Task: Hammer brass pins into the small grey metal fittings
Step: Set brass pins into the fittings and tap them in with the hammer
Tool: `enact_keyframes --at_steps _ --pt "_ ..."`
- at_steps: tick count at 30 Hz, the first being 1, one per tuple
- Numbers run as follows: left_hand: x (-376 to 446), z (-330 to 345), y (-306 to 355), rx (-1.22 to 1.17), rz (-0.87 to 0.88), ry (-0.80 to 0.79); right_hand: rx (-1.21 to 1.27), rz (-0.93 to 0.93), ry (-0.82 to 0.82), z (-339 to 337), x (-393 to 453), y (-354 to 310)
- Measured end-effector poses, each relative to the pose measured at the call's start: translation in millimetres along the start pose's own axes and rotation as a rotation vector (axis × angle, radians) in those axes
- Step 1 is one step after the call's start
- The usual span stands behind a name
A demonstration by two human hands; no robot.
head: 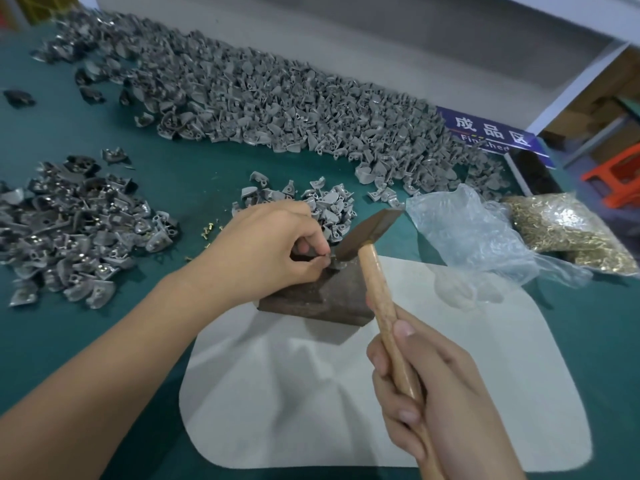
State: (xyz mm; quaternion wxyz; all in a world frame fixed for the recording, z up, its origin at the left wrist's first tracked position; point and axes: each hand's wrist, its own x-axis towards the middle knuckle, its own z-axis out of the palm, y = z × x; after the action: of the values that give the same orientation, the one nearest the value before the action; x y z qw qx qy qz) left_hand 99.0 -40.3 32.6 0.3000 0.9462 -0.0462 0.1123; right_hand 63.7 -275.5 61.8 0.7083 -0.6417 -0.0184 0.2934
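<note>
A small grey fitting (333, 262) sits on top of a dark, rusty metal block (313, 296) just below the centre of the frame. The left hand (273, 247) reaches in from the lower left and pinches the fitting between thumb and fingertips, the other fingers curled over the block's top edge. Whether a pin is already standing in the fitting cannot be told, since the fingers hide that spot.

The hammer (367, 233) has its dark head right at the fitting, touching or just above it (the frame does not settle which). Its pale wooden handle runs down toward the lower right, where the right hand (429, 393) wraps it firmly, thumb laid along the shaft.

The block rests on the upper edge of a white cloth (346, 410) spread across the lower middle of the frame, and the cloth lies on a green table (104, 323). A few loose brass pins (207, 233) lie on the green surface just left of the left hand's knuckles. Behind the hand is a small heap of grey fittings (325, 206). At the left edge lies a darker, shinier pile of fittings (69, 230), and a long bank of them (277, 95) stretches across the top.

At the right, a crumpled clear plastic bag (478, 237) lies beside a bag of brass pins (568, 230). A blue sign (491, 133) with white characters lies at the upper right.
</note>
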Motion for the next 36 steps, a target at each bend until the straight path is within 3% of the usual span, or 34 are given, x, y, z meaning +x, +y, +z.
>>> enact_keyframes --at_steps 8,12,17,22,36 --pt "-0.2 -1.0 -4.4 -0.04 0.009 -0.035 -0.007 -0.133 0.042 -0.9 -2.6 -5.4" --pt "-0.5 -1.7 -4.0 -0.025 0.003 -0.037 -0.063 -0.028 -0.01 0.3 0.2 -4.2" --pt "-0.8 -3.0 -3.6 -0.028 -0.003 -0.04 -0.075 -0.093 -0.003 -0.2 -2.7 -3.0" --pt "0.3 -4.0 -3.3 -0.005 -0.012 -0.059 -0.133 0.018 -0.033 -1.3 -0.2 -6.5" --pt "-0.6 -2.9 -5.1 -0.05 0.002 -0.044 -0.108 0.108 -0.067 2.4 -1.3 -5.6"
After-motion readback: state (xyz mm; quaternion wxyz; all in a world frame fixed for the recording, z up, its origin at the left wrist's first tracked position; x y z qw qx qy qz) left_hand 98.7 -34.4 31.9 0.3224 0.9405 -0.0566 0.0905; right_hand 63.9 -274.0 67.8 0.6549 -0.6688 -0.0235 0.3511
